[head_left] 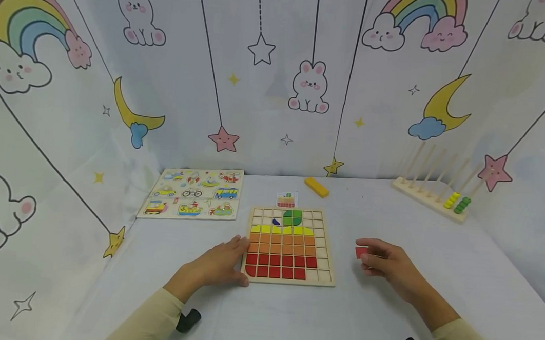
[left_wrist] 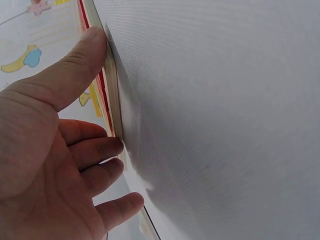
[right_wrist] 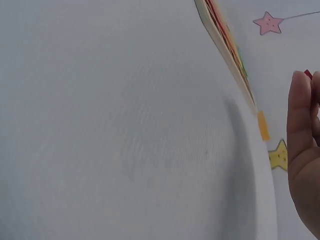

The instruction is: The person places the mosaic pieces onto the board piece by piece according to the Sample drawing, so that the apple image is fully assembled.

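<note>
A wooden grid board [head_left: 290, 282] lies flat on the table, with rows of red tiles [head_left: 274, 272], orange tiles [head_left: 275, 243] and yellow tiles [head_left: 274, 229]. Near its top sit green pieces [head_left: 292, 218] and a small blue piece [head_left: 276, 222]. Several cells at the right side and top hold no tile. My left hand [head_left: 221, 262] rests against the board's left edge; in the left wrist view the thumb [left_wrist: 90, 50] touches that edge, fingers loosely extended. To the right of the board, my right hand [head_left: 390, 262] pinches a red tile [head_left: 360, 252] above the table.
Behind the board lie a small picture card [head_left: 287, 199] and a yellow block [head_left: 317, 187]. A vehicle puzzle board [head_left: 192, 194] is at the back left. At the back right stands a wooden peg rack [head_left: 428, 199] with yellow and green beads. A patterned cloth [head_left: 266, 113] hangs behind.
</note>
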{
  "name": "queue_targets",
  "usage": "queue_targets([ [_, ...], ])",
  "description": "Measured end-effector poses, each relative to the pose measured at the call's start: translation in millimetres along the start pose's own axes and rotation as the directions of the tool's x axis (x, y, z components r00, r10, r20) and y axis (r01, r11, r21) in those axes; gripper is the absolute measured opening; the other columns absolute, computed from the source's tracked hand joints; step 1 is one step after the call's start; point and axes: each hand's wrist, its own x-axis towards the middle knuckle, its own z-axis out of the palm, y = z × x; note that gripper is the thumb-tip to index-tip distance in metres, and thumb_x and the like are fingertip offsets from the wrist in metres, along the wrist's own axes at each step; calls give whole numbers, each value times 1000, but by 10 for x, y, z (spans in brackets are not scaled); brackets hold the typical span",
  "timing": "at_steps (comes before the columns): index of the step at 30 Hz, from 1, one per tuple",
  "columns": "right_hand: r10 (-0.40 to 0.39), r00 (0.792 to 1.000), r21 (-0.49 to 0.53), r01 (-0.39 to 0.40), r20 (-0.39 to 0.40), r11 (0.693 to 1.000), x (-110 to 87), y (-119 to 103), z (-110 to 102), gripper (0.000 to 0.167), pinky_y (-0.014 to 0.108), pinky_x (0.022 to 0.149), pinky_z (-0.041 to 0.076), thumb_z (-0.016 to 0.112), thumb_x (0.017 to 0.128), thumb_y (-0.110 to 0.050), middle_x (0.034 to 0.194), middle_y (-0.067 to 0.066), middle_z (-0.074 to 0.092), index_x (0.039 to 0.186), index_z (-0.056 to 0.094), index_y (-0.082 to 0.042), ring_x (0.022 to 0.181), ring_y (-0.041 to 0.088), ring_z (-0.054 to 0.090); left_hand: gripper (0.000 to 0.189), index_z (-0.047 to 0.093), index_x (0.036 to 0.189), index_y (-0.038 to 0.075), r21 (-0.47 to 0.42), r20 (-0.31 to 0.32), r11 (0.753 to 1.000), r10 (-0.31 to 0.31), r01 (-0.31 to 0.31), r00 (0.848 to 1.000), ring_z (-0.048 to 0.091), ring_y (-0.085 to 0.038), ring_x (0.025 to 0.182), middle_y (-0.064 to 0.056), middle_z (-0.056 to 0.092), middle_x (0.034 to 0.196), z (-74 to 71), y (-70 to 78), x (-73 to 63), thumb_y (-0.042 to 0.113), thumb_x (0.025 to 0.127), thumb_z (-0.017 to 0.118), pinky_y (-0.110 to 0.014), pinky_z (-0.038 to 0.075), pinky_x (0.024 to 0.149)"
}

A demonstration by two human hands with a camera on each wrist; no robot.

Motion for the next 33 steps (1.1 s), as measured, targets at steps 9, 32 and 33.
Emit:
queue_targets([
  [9,155,982,-57,-149,108,987,225,-106,540,42,30,69,60,71,96,-16,93,12,63,131,58,3,74,20,63,100,36,158,9,3,5,1000,-3,3,1000,27,-29,154,-10,37,163,15,-24,9,43,79,87,-53,30,122],
  [32,89,995,-587,-43,51,808,304,-124,1077,9,28,57,50,74,92,-14,84,-2,61,101,74,-18,74,16,57,99,38,157,10,19,-1,1000,14,-14,1000,28,-29,154,-9,38,163,34,-49,47,45,78,87,-52,33,121],
  [33,81,995,-593,-36,50,805,302,-119,1078,9,27,57,50,75,92,-15,83,-3,61,100,74,-18,75,16,56,100,37,157,10,21,0,1000,14,-14,1000,28,-29,154,-9,38,163,34,-48,48,45,78,87,-52,32,121],
])
